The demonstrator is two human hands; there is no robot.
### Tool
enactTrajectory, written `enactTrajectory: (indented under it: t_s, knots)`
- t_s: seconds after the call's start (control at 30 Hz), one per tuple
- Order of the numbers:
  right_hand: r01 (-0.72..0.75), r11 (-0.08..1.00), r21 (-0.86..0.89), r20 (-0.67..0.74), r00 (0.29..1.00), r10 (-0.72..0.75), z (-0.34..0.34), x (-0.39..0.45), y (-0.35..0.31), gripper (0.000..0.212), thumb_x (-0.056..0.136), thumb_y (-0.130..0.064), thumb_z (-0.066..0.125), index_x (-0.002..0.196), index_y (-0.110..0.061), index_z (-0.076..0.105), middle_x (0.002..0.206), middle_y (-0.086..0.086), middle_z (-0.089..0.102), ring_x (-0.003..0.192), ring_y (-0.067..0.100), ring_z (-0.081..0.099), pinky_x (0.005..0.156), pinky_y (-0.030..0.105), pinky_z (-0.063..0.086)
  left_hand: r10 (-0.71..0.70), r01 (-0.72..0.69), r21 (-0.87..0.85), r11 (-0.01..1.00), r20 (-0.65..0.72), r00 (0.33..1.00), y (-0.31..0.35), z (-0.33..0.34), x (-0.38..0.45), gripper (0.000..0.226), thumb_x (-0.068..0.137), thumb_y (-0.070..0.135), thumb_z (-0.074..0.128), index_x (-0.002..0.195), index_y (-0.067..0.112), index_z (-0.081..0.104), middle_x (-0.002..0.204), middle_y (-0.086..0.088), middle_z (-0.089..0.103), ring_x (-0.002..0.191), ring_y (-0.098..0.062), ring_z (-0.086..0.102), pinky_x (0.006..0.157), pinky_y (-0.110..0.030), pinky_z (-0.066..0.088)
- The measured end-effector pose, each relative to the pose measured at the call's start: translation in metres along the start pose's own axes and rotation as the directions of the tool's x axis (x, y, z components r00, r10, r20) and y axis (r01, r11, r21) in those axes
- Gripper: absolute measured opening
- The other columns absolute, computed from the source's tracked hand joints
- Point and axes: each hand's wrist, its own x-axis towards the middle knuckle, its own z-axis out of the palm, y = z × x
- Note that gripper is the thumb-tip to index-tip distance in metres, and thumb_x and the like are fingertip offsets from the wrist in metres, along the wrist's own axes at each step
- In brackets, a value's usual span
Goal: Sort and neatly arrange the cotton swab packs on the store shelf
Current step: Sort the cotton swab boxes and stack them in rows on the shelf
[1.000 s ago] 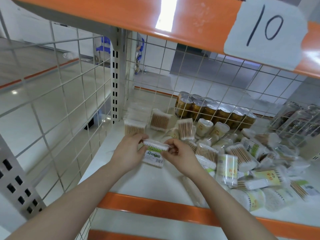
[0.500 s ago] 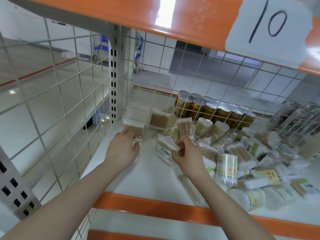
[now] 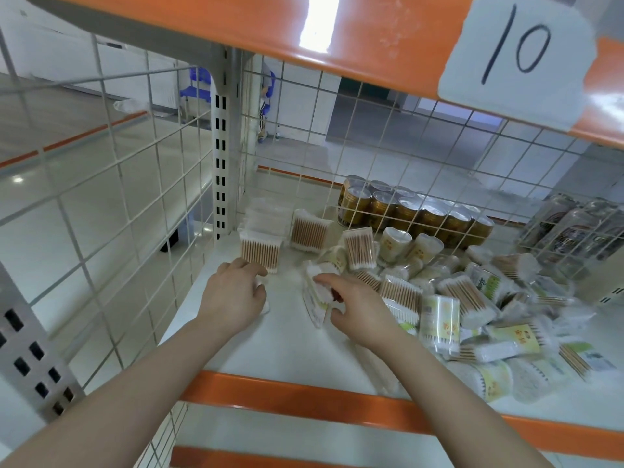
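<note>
White shelf [image 3: 287, 346] holds a messy pile [image 3: 472, 298] on the right. A second ago both my hands held one pack [image 3: 315, 298]; now only my right hand [image 3: 354, 305] pinches it, low on the shelf. My left hand [image 3: 233, 295] has let go and touches the neat row [image 3: 261, 249] with loose fingers, making room.

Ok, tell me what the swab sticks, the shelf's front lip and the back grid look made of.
Swab sticks: likely wood or bamboo, tan and matte. Front lip: probably painted metal, glossy orange, as the glare on the lip above suggests. Back grid: thin wire, apparently coated white.
</note>
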Motion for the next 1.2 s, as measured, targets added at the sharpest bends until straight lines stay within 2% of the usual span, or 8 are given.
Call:
enactTrajectory:
  t_s: [0.13,0.3,0.5,0.57,0.63,0.73,0.93,1.2]
  knots:
    - [0.099,0.98,-0.172,-0.008,0.995,-0.102,-0.006,0.008,0.006,0.054,0.079,0.005,0.048,0.128,-0.018,0.051,0.122,0.002,0.051,0.11,0.022,0.047,0.082,0.025,0.036,-0.001,0.001,0.035,0.999,-0.004,1.0,-0.002,-0.003,0.003,0.035,0.087,0.017,0.049,0.122,0.017,0.057,0.124,-0.005,0.053,0.114,-0.026,0.044,0.089,-0.031,0.036]
    - [0.213,0.937,-0.275,0.119,0.975,-0.187,-0.017,0.018,0.004,0.044,0.085,-0.001,0.05,0.126,-0.017,0.048,0.142,-0.003,0.041,0.129,0.018,0.035,0.098,0.027,0.031,0.036,-0.034,0.092,0.995,-0.018,0.999,-0.004,-0.007,0.011,0.041,0.087,0.015,0.052,0.128,0.013,0.052,0.127,-0.008,0.05,0.118,-0.029,0.042,0.092,-0.033,0.035]
    - [0.292,0.909,-0.297,0.164,0.954,-0.252,-0.02,0.027,0.004,0.033,0.086,-0.006,0.051,0.117,-0.016,0.053,0.136,0.0,0.049,0.125,0.021,0.042,0.092,0.04,0.043,0.143,-0.139,0.077,0.987,-0.049,0.989,-0.009,-0.007,0.021,0.039,0.077,0.01,0.051,0.112,-0.001,0.063,0.114,-0.019,0.061,0.109,-0.039,0.053,0.091,-0.04,0.043]
    - [0.353,0.891,-0.285,0.164,0.934,-0.317,-0.021,0.03,0.005,0.031,0.083,-0.005,0.056,0.112,-0.013,0.058,0.129,0.005,0.055,0.12,0.026,0.049,0.088,0.044,0.047,0.172,-0.168,0.096,0.981,-0.041,0.984,-0.007,-0.006,0.024,0.041,0.081,0.009,0.052,0.121,0.0,0.058,0.124,-0.018,0.057,0.118,-0.036,0.049,0.1,-0.038,0.037]
    - [0.393,0.878,-0.273,0.165,0.918,-0.36,-0.021,0.033,0.008,0.03,0.077,-0.004,0.065,0.106,-0.01,0.062,0.119,0.01,0.061,0.109,0.031,0.057,0.081,0.045,0.052,0.185,-0.184,0.128,0.975,0.0,0.983,-0.006,-0.004,0.027,0.048,0.089,0.011,0.049,0.136,0.005,0.043,0.141,-0.012,0.043,0.133,-0.029,0.035,0.11,-0.033,0.023]
    - [0.38,0.885,-0.27,0.16,0.924,-0.348,-0.023,0.036,0.01,0.028,0.078,-0.011,0.068,0.105,-0.01,0.063,0.115,0.009,0.062,0.105,0.031,0.057,0.079,0.044,0.051,0.199,-0.2,0.159,0.967,0.023,0.98,-0.005,0.0,0.034,0.052,0.094,0.014,0.042,0.144,0.01,0.029,0.151,-0.007,0.027,0.141,-0.024,0.02,0.114,-0.031,0.012]
    - [0.32,0.915,-0.246,0.158,0.944,-0.288,-0.026,0.038,0.01,0.025,0.088,-0.025,0.061,0.11,-0.014,0.059,0.11,0.002,0.061,0.1,0.02,0.054,0.08,0.033,0.045,0.196,-0.207,0.217,0.954,0.072,0.978,-0.005,0.001,0.044,0.055,0.096,0.018,0.035,0.148,0.012,0.016,0.156,-0.004,0.011,0.144,-0.021,0.008,0.115,-0.03,0.006]
    - [0.134,0.974,-0.183,0.023,0.991,-0.132,-0.057,0.06,0.004,0.018,0.09,-0.031,0.058,0.105,-0.023,0.056,0.097,-0.017,0.047,0.088,0.002,0.045,0.064,0.011,0.029,0.163,-0.18,0.231,0.956,0.09,0.983,-0.008,0.0,0.054,0.058,0.097,0.021,0.034,0.149,0.014,0.009,0.157,-0.002,0.004,0.144,-0.019,0.002,0.115,-0.029,0.002]
